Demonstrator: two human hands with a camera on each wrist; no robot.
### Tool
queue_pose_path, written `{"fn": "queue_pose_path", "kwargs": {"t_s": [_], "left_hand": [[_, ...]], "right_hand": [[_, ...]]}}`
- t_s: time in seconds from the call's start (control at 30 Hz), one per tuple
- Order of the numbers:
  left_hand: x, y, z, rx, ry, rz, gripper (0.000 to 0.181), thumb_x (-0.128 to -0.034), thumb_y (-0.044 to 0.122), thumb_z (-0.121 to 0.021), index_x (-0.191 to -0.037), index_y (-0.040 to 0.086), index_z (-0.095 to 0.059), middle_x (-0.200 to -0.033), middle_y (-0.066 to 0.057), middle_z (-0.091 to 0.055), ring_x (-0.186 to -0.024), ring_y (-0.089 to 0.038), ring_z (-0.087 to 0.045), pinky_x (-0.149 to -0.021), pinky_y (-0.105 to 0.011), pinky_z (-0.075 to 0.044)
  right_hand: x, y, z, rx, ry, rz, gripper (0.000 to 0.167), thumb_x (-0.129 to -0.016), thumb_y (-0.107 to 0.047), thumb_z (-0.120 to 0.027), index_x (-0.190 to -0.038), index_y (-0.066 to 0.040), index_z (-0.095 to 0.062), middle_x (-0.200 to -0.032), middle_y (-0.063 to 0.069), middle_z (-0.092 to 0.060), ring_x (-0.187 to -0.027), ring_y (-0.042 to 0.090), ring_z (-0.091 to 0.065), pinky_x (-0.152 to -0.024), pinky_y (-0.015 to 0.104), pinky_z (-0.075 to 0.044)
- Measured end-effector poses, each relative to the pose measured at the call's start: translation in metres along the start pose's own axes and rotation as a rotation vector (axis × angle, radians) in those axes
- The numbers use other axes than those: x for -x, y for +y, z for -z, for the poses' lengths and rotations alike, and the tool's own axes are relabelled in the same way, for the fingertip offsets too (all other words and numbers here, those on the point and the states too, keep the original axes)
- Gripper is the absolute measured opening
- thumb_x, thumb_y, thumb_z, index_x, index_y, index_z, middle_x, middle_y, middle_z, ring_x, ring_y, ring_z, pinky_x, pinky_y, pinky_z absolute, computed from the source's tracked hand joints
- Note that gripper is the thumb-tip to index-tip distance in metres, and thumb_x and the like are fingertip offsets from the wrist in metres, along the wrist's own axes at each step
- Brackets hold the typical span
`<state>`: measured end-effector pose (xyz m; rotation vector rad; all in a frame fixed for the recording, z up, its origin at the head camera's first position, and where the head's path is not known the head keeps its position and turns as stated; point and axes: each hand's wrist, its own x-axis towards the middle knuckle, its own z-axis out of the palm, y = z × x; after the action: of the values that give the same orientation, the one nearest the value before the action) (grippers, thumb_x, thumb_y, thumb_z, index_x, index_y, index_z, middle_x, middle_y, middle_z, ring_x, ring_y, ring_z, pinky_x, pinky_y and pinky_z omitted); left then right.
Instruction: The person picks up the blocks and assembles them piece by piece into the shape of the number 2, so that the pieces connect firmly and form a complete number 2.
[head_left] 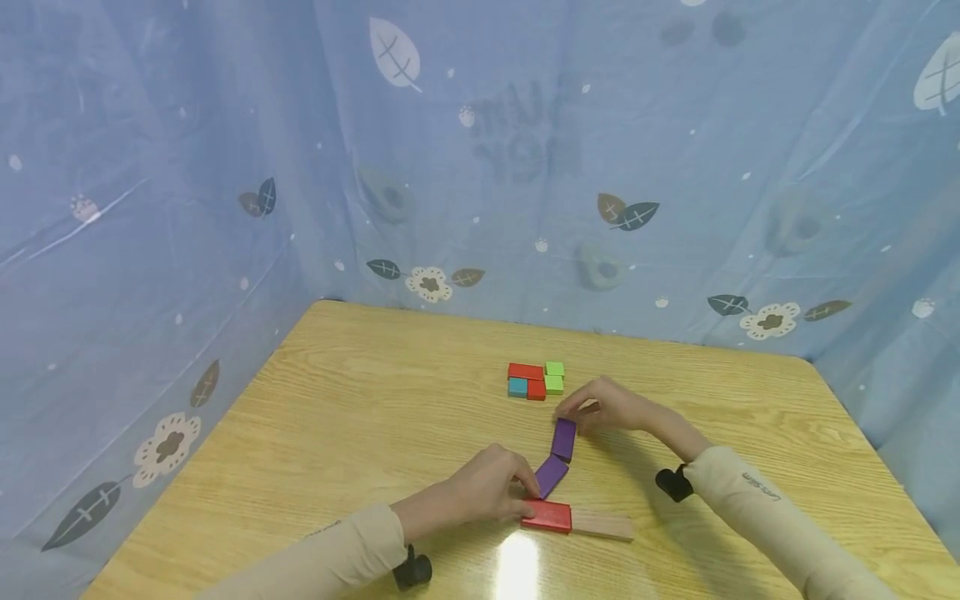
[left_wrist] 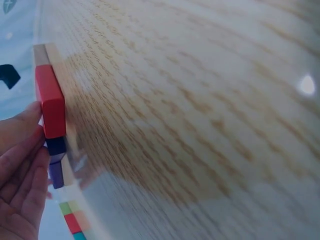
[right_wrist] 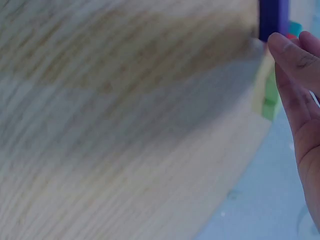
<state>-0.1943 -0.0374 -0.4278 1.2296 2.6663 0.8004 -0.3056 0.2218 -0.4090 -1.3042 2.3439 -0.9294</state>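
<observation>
A left hand [head_left: 487, 485] pinches the left end of a red block [head_left: 549, 517] while, at one o'clock, the right hand [head_left: 609, 404] pinches the far purple block [head_left: 564, 440], apparently steadying a line bending through the near purple block [head_left: 551, 477].

Blue leaf-patterned curtain [head_left: 480, 100] behind wooden table [head_left: 375, 392]; bright glare [head_left: 517, 568]

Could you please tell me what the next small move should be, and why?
Perhaps the right hand should gently nudge the farther wooden-looking purple rectangular block into line with the nearer wooden-looking purple rectangular block, since the two meet at a bend and that hand is at the farther block's far end.
</observation>
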Motion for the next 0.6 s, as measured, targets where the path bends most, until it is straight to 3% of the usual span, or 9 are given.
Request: {"fn": "queue_pose_path", "kwargs": {"t_s": [0.13, 0.23, 0.37, 0.47, 0.6], "left_hand": [[-0.001, 0.0, 0.0, 0.0, 0.006, -0.004, 0.013, -0.0748, 0.022, -0.083, -0.086, 0.017, -0.077, -0.088, 0.012, -0.071, -0.089, 0.003, -0.062, -0.083, -0.01, -0.046], [-0.001, -0.001, -0.001, -0.001, 0.009, -0.003, 0.014, -0.0747, 0.022, -0.083, -0.086, 0.017, -0.077, -0.089, 0.012, -0.071, -0.089, 0.002, -0.062, -0.084, -0.01, -0.045], [0.0, 0.0, -0.001, 0.006, 0.008, 0.004, 0.014, -0.0747, 0.022, -0.083, -0.086, 0.017, -0.077, -0.089, 0.012, -0.071, -0.089, 0.002, -0.062, -0.084, -0.01, -0.045], [0.0, 0.001, -0.001, 0.008, 0.004, 0.016, 0.014, -0.0749, 0.022, -0.083, -0.086, 0.017, -0.077, -0.088, 0.012, -0.07, -0.088, 0.003, -0.062, -0.083, -0.009, -0.045], [0.001, 0.002, 0.0, 0.012, 0.004, 0.024, 0.013, -0.0746, 0.022, -0.083, -0.085, 0.017, -0.076, -0.087, 0.013, -0.07, -0.086, 0.003, -0.062, -0.082, -0.009, -0.045]], "right_hand": [[0.009, 0.001, 0.012, -0.095, 0.167, -0.077, 0.033, -0.083, 0.008, -0.068, -0.115, 0.01, -0.063, -0.114, 0.026, -0.064, -0.102, 0.038, -0.063, -0.085, 0.034, -0.055], [0.018, 0.006, 0.015, -0.266, 0.336, -0.133, 0.036, -0.085, 0.003, -0.068, -0.119, 0.012, -0.06, -0.119, 0.031, -0.059, -0.107, 0.038, -0.06, -0.085, 0.031, -0.055], [0.025, 0.019, 0.012, -0.398, 0.538, -0.177, 0.04, -0.087, -0.006, -0.069, -0.122, 0.009, -0.058, -0.123, 0.024, -0.06, -0.11, 0.031, -0.061, -0.085, 0.027, -0.054], [0.023, 0.032, 0.009, -0.423, 0.604, -0.181, 0.041, -0.088, -0.006, -0.068, -0.125, 0.009, -0.057, -0.123, 0.021, -0.061, -0.11, 0.032, -0.061, -0.086, 0.025, -0.053], [0.011, 0.045, 0.008, -0.456, 0.604, -0.185, 0.042, -0.089, -0.006, -0.067, -0.128, 0.008, -0.055, -0.127, 0.03, -0.054, -0.112, 0.038, -0.057, -0.087, 0.025, -0.053]]}}
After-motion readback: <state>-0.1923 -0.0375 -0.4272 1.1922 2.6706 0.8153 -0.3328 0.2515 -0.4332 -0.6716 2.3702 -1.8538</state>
